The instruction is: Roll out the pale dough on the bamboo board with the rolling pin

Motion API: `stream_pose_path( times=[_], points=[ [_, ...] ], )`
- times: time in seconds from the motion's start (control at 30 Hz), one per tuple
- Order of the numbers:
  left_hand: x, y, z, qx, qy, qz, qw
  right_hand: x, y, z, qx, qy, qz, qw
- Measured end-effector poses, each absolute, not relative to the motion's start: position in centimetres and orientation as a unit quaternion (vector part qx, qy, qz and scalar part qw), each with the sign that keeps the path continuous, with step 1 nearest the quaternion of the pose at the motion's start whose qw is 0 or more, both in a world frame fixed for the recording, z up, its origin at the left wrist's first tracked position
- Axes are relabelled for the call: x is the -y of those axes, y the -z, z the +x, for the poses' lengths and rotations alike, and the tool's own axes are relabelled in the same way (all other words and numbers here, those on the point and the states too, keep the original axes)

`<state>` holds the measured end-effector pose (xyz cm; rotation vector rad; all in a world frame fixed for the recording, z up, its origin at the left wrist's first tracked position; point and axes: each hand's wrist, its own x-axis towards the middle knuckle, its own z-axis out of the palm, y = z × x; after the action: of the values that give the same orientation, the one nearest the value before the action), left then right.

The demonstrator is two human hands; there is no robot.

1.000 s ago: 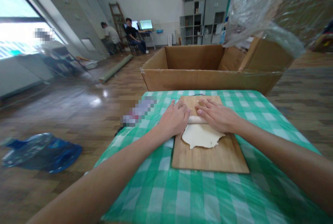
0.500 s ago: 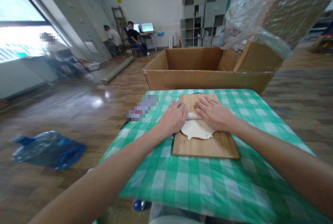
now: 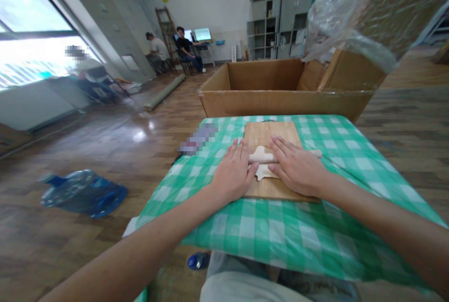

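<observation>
Dough (image 3: 267,172) either side of rolling pin (image 3: 268,158), held under flattened left hand (image 3: 233,171) and right hand (image 3: 296,164), likely for even pressure.

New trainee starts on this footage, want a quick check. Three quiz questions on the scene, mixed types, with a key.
1. Fill in the blank: An end of the rolling pin sticks out past the person's ____ hand.
2. Short answer: What is the dough lying on?
3. True or false: The rolling pin stands upright.

Key:
1. Right; the pin's end shows beyond the right hand.
2. A wooden board, set on the green-and-white checked tablecloth.
3. False; it lies flat, crosswise over the board.
</observation>
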<state>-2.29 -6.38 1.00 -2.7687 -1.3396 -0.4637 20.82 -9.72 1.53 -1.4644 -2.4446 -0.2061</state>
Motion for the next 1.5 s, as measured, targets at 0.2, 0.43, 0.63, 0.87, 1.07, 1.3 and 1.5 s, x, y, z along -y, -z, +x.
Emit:
stream_pose_path(
  times=[0.2, 0.43, 0.63, 0.87, 1.07, 1.3, 1.5],
  points=[
    [5.4, -1.9, -1.9, 0.444, 0.113, -0.889, -0.001, 8.9, -2.3, 20.8, 0.844, 0.036, -0.519, 0.129],
    [1.4, -2.2, -0.6, 0.464, 0.077, -0.883, -0.003, 4.9, -3.0, 21.2, 0.849, 0.013, -0.518, 0.102],
    [-1.6, -1.5, 0.1, 0.401, 0.070, -0.911, 0.063, 1.7, -1.3, 22.2, 0.880, 0.069, -0.463, 0.077],
    [-4.1, -1.5, 0.4, 0.338, 0.005, -0.929, 0.151, -0.4, -0.8, 22.9, 0.891, 0.102, -0.440, 0.044],
    [-4.4, -1.3, 0.4, 0.333, 0.015, -0.922, 0.197, 0.0, -1.4, 22.6, 0.889, 0.129, -0.439, 0.023],
    [-2.2, -2.2, -0.2, 0.354, 0.094, -0.922, 0.123, 4.7, -2.2, 22.1, 0.847, 0.035, -0.524, 0.079],
    [-1.2, -3.7, -0.6, 0.290, 0.030, -0.956, 0.046, 9.1, -3.8, 22.9, 0.814, -0.079, -0.566, 0.102]
  ],
)
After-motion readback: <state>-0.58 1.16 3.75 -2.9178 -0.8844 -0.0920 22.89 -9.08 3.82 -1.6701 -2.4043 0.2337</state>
